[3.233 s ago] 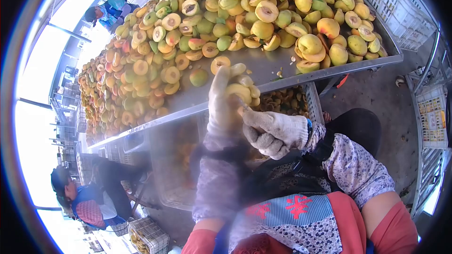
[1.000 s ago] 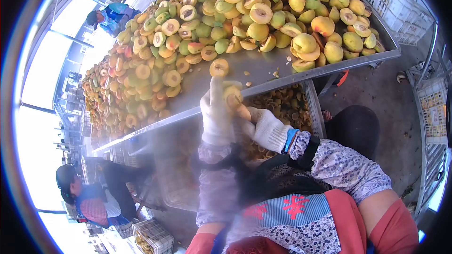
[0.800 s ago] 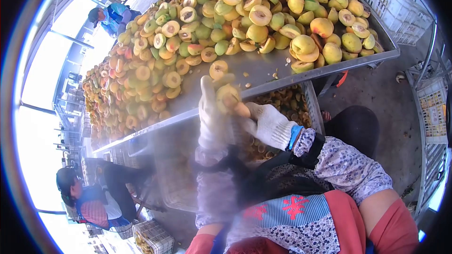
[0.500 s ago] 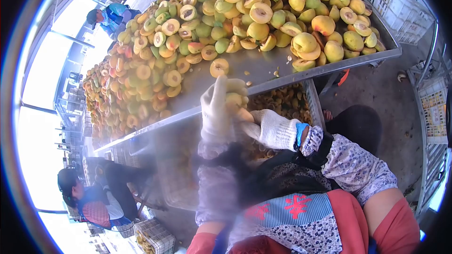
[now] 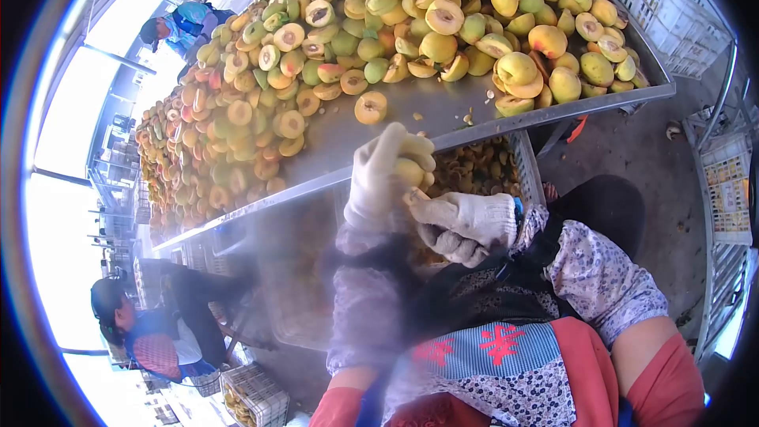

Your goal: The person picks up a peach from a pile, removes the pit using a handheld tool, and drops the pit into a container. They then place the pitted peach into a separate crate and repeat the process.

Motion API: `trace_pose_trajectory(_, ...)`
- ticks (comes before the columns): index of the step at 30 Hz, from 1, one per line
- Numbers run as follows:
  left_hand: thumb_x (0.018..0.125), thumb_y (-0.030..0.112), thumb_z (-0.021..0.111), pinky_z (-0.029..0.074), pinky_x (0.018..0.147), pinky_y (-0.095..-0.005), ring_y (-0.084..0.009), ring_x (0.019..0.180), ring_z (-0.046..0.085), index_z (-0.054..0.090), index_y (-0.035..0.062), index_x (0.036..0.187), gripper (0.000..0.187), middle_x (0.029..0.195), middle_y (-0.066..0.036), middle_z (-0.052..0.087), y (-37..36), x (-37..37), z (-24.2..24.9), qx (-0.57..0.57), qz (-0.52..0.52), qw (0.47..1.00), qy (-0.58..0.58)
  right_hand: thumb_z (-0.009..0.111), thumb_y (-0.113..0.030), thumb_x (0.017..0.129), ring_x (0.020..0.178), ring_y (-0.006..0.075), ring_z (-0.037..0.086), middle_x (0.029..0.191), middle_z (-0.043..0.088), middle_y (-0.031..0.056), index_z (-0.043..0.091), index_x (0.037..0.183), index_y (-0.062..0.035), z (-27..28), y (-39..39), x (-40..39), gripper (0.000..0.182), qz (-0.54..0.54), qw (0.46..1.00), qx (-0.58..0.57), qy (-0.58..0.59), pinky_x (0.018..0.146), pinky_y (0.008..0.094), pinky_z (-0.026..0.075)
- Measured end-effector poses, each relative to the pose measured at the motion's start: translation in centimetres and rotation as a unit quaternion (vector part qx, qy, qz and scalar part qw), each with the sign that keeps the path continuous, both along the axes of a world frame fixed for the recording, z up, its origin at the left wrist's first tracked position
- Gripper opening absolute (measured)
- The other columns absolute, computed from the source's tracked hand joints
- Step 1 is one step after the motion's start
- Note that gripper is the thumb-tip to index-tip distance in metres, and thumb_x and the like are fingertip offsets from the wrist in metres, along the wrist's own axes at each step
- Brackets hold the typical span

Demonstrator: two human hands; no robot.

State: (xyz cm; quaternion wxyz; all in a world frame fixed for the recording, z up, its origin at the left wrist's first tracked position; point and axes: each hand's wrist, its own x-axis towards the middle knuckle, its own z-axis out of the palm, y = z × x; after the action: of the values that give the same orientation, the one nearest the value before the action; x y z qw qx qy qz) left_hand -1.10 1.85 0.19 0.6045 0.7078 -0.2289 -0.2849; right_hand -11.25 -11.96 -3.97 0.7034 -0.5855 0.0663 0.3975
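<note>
My left hand (image 5: 385,176), in a white glove, is closed around a yellow-green peach (image 5: 409,171) just off the table's front edge. The fingers hide much of the peach. My right hand (image 5: 466,225), gloved too, is just below and to the right, its fingers curled and its thumb side close to the peach. What its fingertips pinch, if anything, is too small to make out. Beyond my hands, a cut peach half (image 5: 371,107) lies face up on the metal table (image 5: 443,115), in front of a large heap of halved peaches (image 5: 340,51).
A crate of small brown pieces (image 5: 482,166) is under the table edge. White crates (image 5: 640,8) are stacked at the far right, with a rack (image 5: 727,190) nearer. One person (image 5: 162,324) sits at the left; another (image 5: 186,28) is at the table's far side.
My left hand has shifted slightly right with the peach. The right hand has turned and drawn back a little from the fruit, its fingers now curled. The view has moved slightly.
</note>
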Motion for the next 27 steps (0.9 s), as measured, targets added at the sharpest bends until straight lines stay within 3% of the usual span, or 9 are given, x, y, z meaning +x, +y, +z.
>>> trace_pose_trajectory(2,0.098,0.046,0.053,0.050,0.056,-0.0297,-0.0200,0.059,0.059,0.067,0.0026,0.098,0.046,0.074,-0.007,0.062,-0.8,-1.2,-1.1,-0.292,0.097,0.947,0.090,0.047,-0.062,0.097,0.045,0.0122,0.050,0.058,0.051,-0.0017,0.062,0.083,-0.0087,-2.2,0.3,0.5,0.057,0.074,0.851,0.488,0.180,0.039,0.0269,0.038)
trace_pose_trajectory(4,0.099,0.041,0.054,0.052,0.058,-0.0300,-0.0198,0.063,0.059,0.063,0.0086,0.104,0.034,0.077,-0.004,0.060,-0.8,-0.5,-0.4,-0.289,0.107,0.937,0.163,0.048,-0.058,0.098,0.044,0.0100,0.047,0.057,0.050,-0.0024,0.060,0.077,-0.0114,1.7,0.4,-0.3,0.053,0.037,0.876,0.450,0.171,0.039,0.0256,0.034)
trace_pose_trajectory(6,0.099,0.035,0.056,0.054,0.060,-0.0303,-0.0192,0.071,0.061,0.063,0.0099,0.107,0.027,0.085,-0.002,0.062,-0.2,0.7,-1.1,-0.456,0.160,0.814,0.321,0.046,-0.060,0.099,0.040,0.0049,0.036,0.054,0.041,-0.0030,0.053,0.076,-0.0117,3.8,1.3,-1.5,0.055,0.001,0.997,0.049,-0.059,0.038,0.0235,0.030)
trace_pose_trajectory(8,0.098,0.033,0.059,0.056,0.065,-0.0301,-0.0191,0.077,0.061,0.063,0.0115,0.109,0.025,0.092,-0.001,0.063,1.8,1.2,-0.3,-0.425,0.224,0.841,0.249,0.054,-0.051,0.097,0.070,0.0324,0.065,0.076,0.067,0.0175,0.065,0.096,-0.0026,-1.5,1.8,-1.1,0.049,-0.033,0.911,-0.148,-0.384,0.068,0.0402,0.051)
trace_pose_trajectory(12,0.100,0.046,0.052,0.058,0.075,-0.0352,-0.0215,0.088,0.066,0.063,0.0068,0.123,0.046,0.104,-0.005,0.067,9.7,1.1,2.3,-0.236,0.311,0.918,0.066,0.056,-0.046,0.095,0.097,0.0417,0.066,0.097,0.070,0.0238,0.064,0.111,-0.0022,1.7,-0.8,-0.6,0.047,0.119,0.831,-0.458,-0.292,0.084,0.0488,0.051)
trace_pose_trajectory(16,0.100,0.045,0.052,0.058,0.077,-0.0370,-0.0240,0.089,0.066,0.062,0.0036,0.125,0.049,0.104,-0.008,0.067,12.6,0.4,2.5,-0.160,0.378,0.911,-0.042,0.055,-0.036,0.095,0.098,0.0391,0.066,0.099,0.070,0.0203,0.065,0.110,-0.0058,2.0,0.7,-0.4,0.035,0.048,0.841,-0.439,-0.313,0.087,0.0470,0.052)
trace_pose_trajectory(19,0.099,0.044,0.054,0.058,0.077,-0.0388,-0.0251,0.089,0.066,0.062,0.0023,0.125,0.050,0.103,-0.009,0.066,9.7,-1.4,3.2,-0.213,0.370,0.904,0.035,0.062,-0.031,0.094,0.087,0.0418,0.065,0.088,0.067,0.0216,0.064,0.101,-0.0028,-0.9,3.9,-0.3,0.029,-0.199,0.879,-0.006,-0.434,0.077,0.0440,0.052)
trace_pose_trajectory(22,0.099,0.044,0.055,0.058,0.077,-0.0403,-0.0256,0.089,0.066,0.062,0.0014,0.124,0.050,0.103,-0.010,0.066,6.9,-2.6,3.2,-0.263,0.332,0.895,0.139,0.060,-0.029,0.096,0.085,0.0423,0.064,0.085,0.065,0.0224,0.063,0.102,-0.0023,1.7,4.4,-0.5,0.028,-0.111,0.863,-0.191,-0.454,0.076,0.0454,0.051)
trace_pose_trajectory(27,0.100,0.038,0.055,0.058,0.073,-0.0399,-0.0248,0.087,0.067,0.063,-0.0003,0.121,0.045,0.100,-0.011,0.066,9.1,-2.1,2.9,-0.156,0.352,0.922,-0.038,0.060,-0.032,0.094,0.086,0.0440,0.064,0.086,0.066,0.0233,0.062,0.098,-0.0028,1.4,3.5,-0.7,0.029,-0.187,0.888,-0.061,-0.416,0.073,0.0494,0.050)
